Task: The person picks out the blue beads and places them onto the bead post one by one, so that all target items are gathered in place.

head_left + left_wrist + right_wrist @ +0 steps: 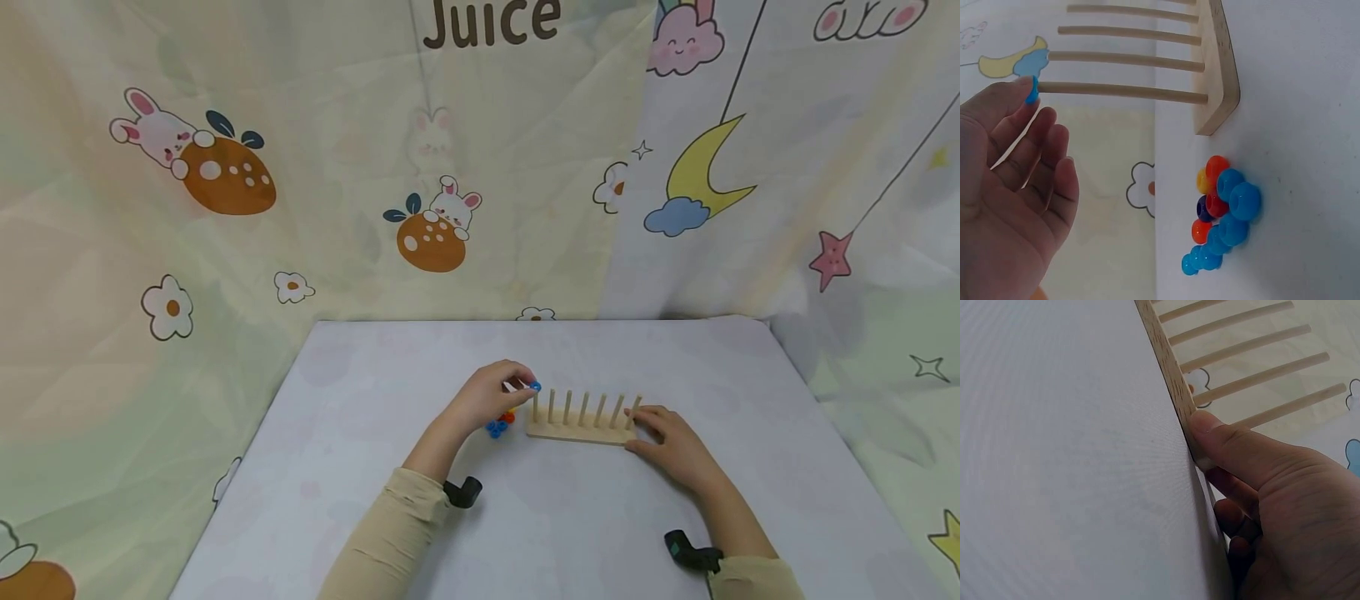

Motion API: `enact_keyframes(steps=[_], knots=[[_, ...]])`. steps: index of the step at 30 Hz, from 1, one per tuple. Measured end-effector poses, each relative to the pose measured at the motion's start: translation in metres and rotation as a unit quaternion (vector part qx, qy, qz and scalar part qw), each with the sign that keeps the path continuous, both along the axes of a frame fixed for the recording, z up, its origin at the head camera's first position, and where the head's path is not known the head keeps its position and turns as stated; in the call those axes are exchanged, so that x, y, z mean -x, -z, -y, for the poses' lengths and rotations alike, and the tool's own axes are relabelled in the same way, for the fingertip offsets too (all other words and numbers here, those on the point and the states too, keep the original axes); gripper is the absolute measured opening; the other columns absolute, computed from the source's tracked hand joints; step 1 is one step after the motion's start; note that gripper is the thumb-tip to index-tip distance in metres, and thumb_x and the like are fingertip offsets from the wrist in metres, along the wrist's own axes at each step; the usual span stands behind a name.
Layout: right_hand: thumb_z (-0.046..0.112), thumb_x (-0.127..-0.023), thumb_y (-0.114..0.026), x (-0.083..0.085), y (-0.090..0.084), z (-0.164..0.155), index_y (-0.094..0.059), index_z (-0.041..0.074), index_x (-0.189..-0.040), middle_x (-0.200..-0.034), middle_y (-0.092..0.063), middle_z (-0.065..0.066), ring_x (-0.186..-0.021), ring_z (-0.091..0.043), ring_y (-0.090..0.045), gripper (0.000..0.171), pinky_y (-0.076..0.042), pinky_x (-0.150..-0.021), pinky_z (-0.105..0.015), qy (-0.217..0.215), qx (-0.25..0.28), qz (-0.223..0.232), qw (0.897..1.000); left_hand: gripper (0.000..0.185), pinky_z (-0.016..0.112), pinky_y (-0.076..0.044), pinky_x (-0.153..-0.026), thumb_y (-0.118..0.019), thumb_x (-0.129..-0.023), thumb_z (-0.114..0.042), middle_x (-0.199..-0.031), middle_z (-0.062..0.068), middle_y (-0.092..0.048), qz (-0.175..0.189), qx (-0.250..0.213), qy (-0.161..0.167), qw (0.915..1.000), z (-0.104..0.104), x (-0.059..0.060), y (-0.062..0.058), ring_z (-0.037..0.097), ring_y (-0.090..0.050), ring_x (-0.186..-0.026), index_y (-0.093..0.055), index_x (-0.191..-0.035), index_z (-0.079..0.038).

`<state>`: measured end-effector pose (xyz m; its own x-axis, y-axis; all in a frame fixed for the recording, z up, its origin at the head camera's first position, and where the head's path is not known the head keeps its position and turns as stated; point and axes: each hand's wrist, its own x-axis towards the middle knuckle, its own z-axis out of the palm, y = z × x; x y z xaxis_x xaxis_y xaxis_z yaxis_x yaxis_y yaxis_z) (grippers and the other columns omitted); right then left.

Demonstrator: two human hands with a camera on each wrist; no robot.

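Note:
A wooden peg rack stands on the table, its row of several upright pegs bare along their lengths. My left hand pinches a small blue bead between thumb and forefinger, right at the tip of the leftmost peg. The other fingers of that hand are loosely bent. At the rack's opposite end, my right hand grips the base, with the thumb on its near edge beside the rightmost peg.
Left of the rack, below my left hand, lies a cluster of beads: several blue beads, a yellow bead, red-orange beads and a dark blue bead. A printed cloth hangs behind the white table.

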<state>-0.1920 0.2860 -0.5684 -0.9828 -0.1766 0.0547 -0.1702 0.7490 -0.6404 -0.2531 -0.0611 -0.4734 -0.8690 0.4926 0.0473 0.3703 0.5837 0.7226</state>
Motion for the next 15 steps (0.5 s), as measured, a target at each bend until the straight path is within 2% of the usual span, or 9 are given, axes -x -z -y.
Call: enact_keyframes(steps=[6, 15], knots=[[0.046, -0.088, -0.071, 0.000, 0.001, 0.000, -0.057, 0.012, -0.137, -0.140, -0.052, -0.015, -0.135, -0.044, -0.040, 0.062, -0.032, -0.106, -0.065, 0.001, 0.000, 0.001, 1.000, 0.018, 0.026, -0.052, -0.085, -0.066, -0.095, -0.039, -0.106, -0.014, -0.065, 0.015, 0.001, -0.004, 0.9999, -0.001, -0.002, 0.003, 0.006, -0.060, -0.096, -0.067, -0.108, -0.028], [0.045, -0.088, -0.072, -0.001, 0.000, 0.000, -0.057, 0.012, -0.137, -0.139, -0.053, -0.015, -0.134, -0.043, -0.040, 0.061, -0.032, -0.105, -0.064, 0.002, 0.001, -0.003, 1.000, 0.017, 0.026, -0.052, -0.081, -0.067, -0.094, -0.037, -0.104, -0.013, -0.066, 0.021, -0.011, -0.007, 0.9997, -0.002, -0.004, 0.015, 0.006, -0.061, -0.094, -0.068, -0.108, -0.027]])
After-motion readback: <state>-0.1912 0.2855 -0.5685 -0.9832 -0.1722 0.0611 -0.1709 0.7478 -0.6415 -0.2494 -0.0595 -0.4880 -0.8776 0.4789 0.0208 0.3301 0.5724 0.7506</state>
